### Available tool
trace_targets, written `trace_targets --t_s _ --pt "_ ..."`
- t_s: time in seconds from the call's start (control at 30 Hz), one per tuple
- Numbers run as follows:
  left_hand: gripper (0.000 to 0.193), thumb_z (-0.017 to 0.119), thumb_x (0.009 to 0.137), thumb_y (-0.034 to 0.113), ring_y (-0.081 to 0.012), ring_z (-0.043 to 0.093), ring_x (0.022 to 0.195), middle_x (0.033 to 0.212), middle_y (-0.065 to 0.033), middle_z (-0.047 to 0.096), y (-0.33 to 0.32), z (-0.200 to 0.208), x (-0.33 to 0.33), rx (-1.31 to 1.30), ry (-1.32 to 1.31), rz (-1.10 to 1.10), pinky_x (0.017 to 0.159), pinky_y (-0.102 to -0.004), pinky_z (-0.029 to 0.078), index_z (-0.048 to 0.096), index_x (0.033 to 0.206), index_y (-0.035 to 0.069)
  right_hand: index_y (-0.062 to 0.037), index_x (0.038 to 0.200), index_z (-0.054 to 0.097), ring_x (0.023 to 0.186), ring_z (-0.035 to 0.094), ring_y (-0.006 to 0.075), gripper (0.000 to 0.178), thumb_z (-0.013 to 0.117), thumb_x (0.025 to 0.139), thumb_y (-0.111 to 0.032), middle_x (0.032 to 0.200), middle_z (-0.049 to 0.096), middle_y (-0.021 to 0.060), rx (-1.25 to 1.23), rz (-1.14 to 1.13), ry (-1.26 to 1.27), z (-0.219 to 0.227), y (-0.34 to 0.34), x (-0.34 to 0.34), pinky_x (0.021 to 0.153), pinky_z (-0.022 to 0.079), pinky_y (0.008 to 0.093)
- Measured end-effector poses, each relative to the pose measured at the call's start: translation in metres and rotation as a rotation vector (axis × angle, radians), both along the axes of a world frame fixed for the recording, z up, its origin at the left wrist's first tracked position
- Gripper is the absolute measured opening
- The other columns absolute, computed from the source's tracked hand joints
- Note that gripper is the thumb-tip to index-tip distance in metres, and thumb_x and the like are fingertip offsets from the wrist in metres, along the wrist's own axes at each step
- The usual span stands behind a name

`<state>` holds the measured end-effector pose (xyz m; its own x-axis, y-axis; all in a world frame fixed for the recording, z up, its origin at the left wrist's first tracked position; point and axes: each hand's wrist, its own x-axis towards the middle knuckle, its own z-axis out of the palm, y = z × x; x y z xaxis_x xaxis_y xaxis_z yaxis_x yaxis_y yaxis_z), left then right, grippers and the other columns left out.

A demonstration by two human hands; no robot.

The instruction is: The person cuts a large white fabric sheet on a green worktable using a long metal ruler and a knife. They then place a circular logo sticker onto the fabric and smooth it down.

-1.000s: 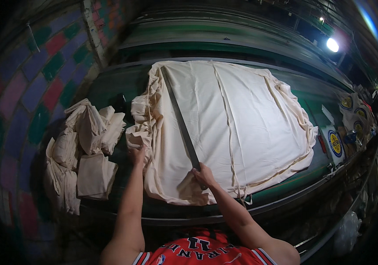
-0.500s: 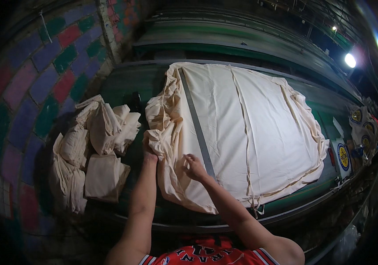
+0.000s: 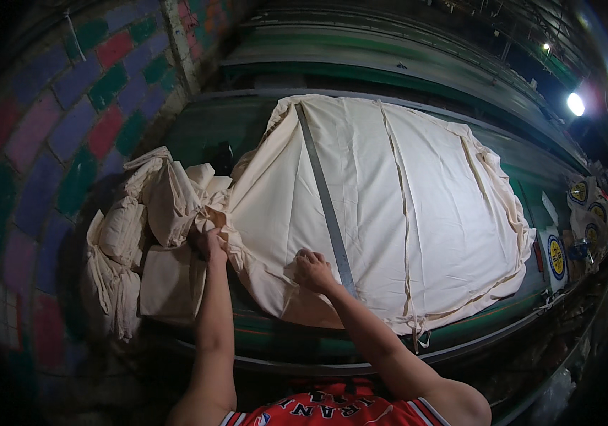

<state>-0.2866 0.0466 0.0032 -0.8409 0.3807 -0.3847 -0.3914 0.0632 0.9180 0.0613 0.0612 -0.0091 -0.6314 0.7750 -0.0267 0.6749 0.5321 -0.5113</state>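
Observation:
A large cream cloth is spread over the green table, with gathered folds along its right side. My left hand is closed round a bunched edge of it, beside the pile of folded cloths. Between that grip and the middle, the fabric is drawn into long slanting creases. My right hand rests on the cloth near its front edge, knuckles up and fingers bent but apart, left of a long grey metal strip. The strip lies across the cloth from back to front.
The green table runs on to the right, where printed cloth pieces with blue and yellow round emblems lie. A painted block wall stands close on the left. Other long tables stretch behind, and a bright lamp shines at the right.
My left hand has pulled the bunched cloth edge leftward to the folded pile, opening out the gathered folds. My right hand has come down onto the cloth.

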Motion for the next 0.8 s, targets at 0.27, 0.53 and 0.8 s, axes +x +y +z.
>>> trace_targets --t_s 0.27,0.53,0.8 --pt "0.033 0.063 0.077 0.003 -0.0437 0.055 0.111 0.119 -0.0200 0.056 0.028 0.019 0.100 -0.070 1.392 -0.838 0.095 -0.0500 0.045 0.058 0.110 0.000 -0.0169 0.133 0.054 0.138 0.039 0.0351 0.050 0.066 0.087 -0.034 0.146 0.046 0.0088 0.038 0.117 0.124 -0.006 -0.018 0.004 0.107 0.038 0.0545" --pt "0.037 0.060 0.088 0.012 -0.0436 0.061 0.106 0.116 -0.0188 0.063 0.072 -0.003 0.094 -0.787 1.308 -0.931 0.095 -0.0617 0.039 0.061 0.124 0.018 -0.0125 0.120 0.067 0.142 0.032 0.0360 0.048 0.068 0.084 -0.044 0.149 0.042 0.0163 0.102 0.223 -0.023 0.006 -0.059 0.012 0.112 0.031 0.0537" --pt "0.042 0.050 0.097 0.024 -0.0394 0.047 0.128 0.130 -0.0247 0.054 0.056 0.018 0.102 -0.997 0.914 -0.859 0.104 -0.0618 0.033 0.053 0.138 0.015 -0.0128 0.116 0.069 0.141 0.036 0.0341 0.035 0.063 0.086 -0.029 0.145 0.047 0.0136 0.138 0.279 0.037 0.000 -0.064 0.019 0.110 0.031 0.0574"
